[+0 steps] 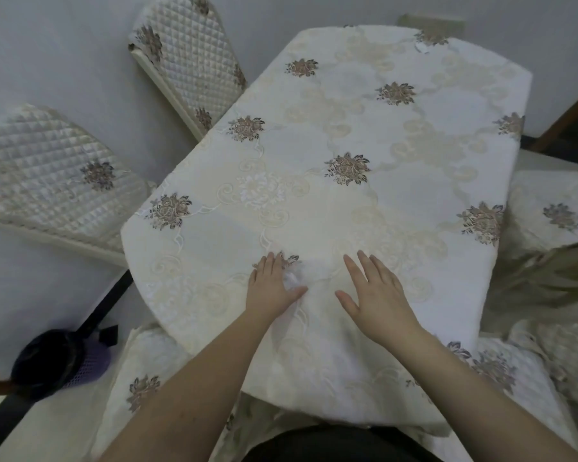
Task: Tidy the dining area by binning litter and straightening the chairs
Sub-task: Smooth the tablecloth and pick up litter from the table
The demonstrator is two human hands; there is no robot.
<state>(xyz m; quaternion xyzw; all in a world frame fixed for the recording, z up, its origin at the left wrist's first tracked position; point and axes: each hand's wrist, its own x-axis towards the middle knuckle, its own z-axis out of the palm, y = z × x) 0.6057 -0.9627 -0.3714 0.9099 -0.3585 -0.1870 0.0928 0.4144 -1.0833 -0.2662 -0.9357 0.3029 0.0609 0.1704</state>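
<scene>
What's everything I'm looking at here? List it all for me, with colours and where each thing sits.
Table: one, under a cream tablecloth with brown flower motifs, centre.
Crumpled wrapper: one, whitish and see-through, near table edge, partly under the left hand.
Scrap: one, white, far table end; too small to identify.
Quilted chairs: two, cream, left of the table, one far, one near.
Bin: one, black liner over purple mesh, floor at lower left.
Left hand: flat, touching the wrapper.
Right hand: flat on the cloth.

Worktop cloth (364, 208) cream with brown-mauve floral motifs and pale scrollwork; quilted chair covers (47, 161) cream, diamond-stitched, same flowers; bin (47, 361) black over lilac mesh.
</scene>
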